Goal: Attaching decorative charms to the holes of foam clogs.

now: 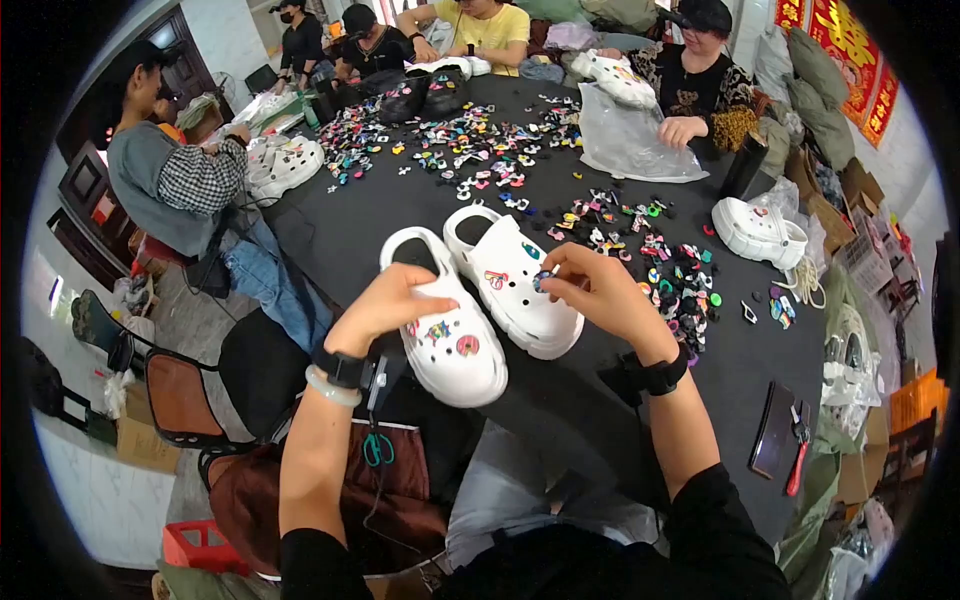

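On the black tabletop [400,215], the near white clog [447,322] already carries several charms under the left hand [385,305], fingers resting on it. The right hand [590,285] pinches a small charm [541,280] over the second clog [515,280], which shows few; many holes remain.

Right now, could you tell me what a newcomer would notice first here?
Two white clogs sit side by side at the near edge of the black table, the left hand resting on one and the right hand pinching a small charm over the other. Beyond them, colourful charms lie scattered across the table.
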### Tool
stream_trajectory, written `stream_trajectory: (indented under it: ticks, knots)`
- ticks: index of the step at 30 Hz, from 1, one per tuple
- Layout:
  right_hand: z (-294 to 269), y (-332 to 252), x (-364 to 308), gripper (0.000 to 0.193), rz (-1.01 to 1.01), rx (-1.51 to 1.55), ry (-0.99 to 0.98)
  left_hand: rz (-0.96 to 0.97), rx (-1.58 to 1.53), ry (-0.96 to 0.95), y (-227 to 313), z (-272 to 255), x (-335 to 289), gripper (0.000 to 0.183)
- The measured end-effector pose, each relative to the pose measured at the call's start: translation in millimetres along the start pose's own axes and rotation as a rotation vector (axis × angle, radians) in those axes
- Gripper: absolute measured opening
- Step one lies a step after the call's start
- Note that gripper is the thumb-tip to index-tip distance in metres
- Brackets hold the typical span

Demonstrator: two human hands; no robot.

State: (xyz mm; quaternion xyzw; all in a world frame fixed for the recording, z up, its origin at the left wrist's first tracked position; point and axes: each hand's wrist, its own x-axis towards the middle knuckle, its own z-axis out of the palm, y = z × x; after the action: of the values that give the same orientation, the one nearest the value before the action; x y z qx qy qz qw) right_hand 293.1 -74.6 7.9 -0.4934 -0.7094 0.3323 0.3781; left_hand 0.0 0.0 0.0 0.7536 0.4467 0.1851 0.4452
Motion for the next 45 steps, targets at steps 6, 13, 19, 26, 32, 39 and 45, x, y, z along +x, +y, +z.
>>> stream_trajectory:
  ticks: [6,13,19,26,32,39,45]
  knots:
    - [25.6,-1.1,-9.1,0.015,-0.068,0.37,-0.433,0.057,0.088,-0.191,6.8,14.0,-45.2,0.022]
    - [80.8,2.0,-10.7,0.018,-0.071,0.304,-0.496,-0.054,-0.224,-0.266,-4.0,19.7,-75.8,0.04]
    - [105.3,9.4,-16.3,0.02,-0.138,0.332,-0.39,0.129,-0.025,-0.188,-22.4,24.2,-84.0,0.034]
    - [93.4,6.7,-42.1,0.017,-0.092,0.361,-0.33,0.268,0.046,-0.123,-18.4,42.6,-94.4,0.025]
    - [69.7,7.8,-93.8,0.017,0.05,0.29,-0.258,0.311,0.21,-0.113,-0.4,75.9,-95.4,0.017]
    - [81.0,5.9,-90.1,0.016,0.041,0.313,-0.156,0.222,0.16,-0.174,2.9,72.1,-97.6,0.018]
    - [87.0,-1.3,-74.5,0.018,-0.175,0.155,-0.143,0.219,0.15,-0.188,-2.1,72.5,-98.6,0.018]
